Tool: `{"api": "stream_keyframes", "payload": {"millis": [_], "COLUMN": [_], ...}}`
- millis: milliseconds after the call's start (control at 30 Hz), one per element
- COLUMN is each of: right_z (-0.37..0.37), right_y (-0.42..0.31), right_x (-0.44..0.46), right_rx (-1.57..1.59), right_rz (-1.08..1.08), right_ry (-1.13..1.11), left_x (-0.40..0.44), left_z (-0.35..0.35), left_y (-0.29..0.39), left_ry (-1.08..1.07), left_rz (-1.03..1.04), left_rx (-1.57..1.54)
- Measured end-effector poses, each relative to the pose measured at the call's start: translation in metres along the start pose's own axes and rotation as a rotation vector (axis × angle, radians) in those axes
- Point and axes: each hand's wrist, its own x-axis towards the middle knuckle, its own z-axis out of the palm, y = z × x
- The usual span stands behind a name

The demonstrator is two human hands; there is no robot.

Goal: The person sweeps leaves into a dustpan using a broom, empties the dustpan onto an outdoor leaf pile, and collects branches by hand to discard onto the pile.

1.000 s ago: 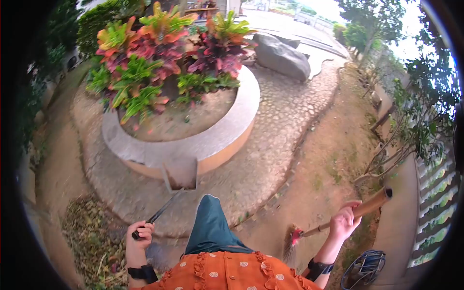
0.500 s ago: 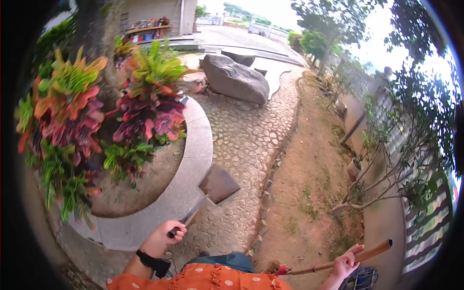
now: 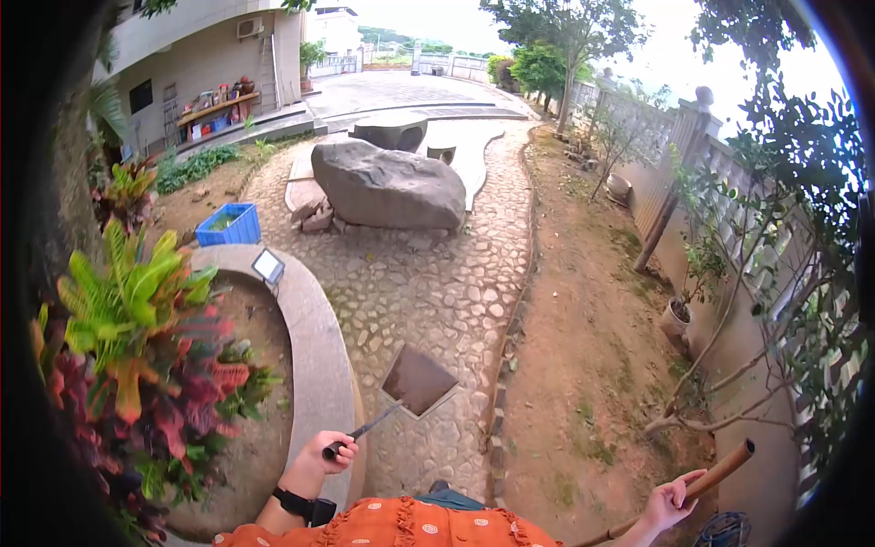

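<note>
My left hand (image 3: 328, 453), with a dark band on the wrist, is closed round the dark tubular handle of a dustpan (image 3: 419, 380). The dustpan's square brown pan is ahead of me over the cobbled path, near the curved stone border; whether it touches the ground I cannot tell. At the lower right my right hand (image 3: 673, 501) grips a bamboo pole (image 3: 720, 476). The pole slants up to the right, and its lower end runs out of sight below my orange patterned top.
A curved stone border (image 3: 314, 351) and colourful leafy plants (image 3: 137, 319) lie left. Ahead are a large boulder (image 3: 387, 182), a blue crate (image 3: 228, 224) and a small lamp panel (image 3: 267, 266). To the right, a dirt strip (image 3: 570, 365) with trees runs beside a wall.
The view has tilted up and shifted, bringing the blue crate and lamp panel into sight. I still hold the dustpan and pole; the pole's red lower part has left the view.
</note>
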Motion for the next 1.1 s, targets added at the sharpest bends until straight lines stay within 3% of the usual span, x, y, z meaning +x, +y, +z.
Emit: {"api": "stream_keyframes", "payload": {"millis": [367, 467, 600, 733, 833, 1000, 1100], "right_z": [-0.035, -0.025, -0.017, -0.029, -0.045, -0.129, -0.132], "right_y": [0.28, 0.369, 0.45, 0.519, 0.578, 0.633, 0.734], "right_x": [0.277, 0.342, 0.436, 0.522, 0.597, 0.79, 0.891], "right_rx": [0.052, 0.076, 0.119, 0.109, 0.175, 0.268, 0.246], "right_rz": [0.024, -0.082, -0.017, 0.013, -0.029, 0.074, 0.032], "right_ry": [-0.102, 0.005, -0.036, -0.11, -0.052, -0.104, -0.088], "left_x": [0.177, 0.251, 0.34, 0.435, 0.519, 0.653, 0.719], "left_z": [0.117, 0.163, 0.261, 0.342, 0.405, 0.525, 0.594], "left_y": [0.272, 0.354, 0.454, 0.556, 0.623, 0.717, 0.773], "left_ry": [0.239, 0.258, 0.255, 0.2, 0.143, 0.12, 0.047], "left_rz": [0.163, 0.122, 0.128, -0.024, -0.035, -0.063, -0.121], "left_rx": [0.134, 0.08, 0.145, 0.083, 0.071, 0.073, 0.074]}}
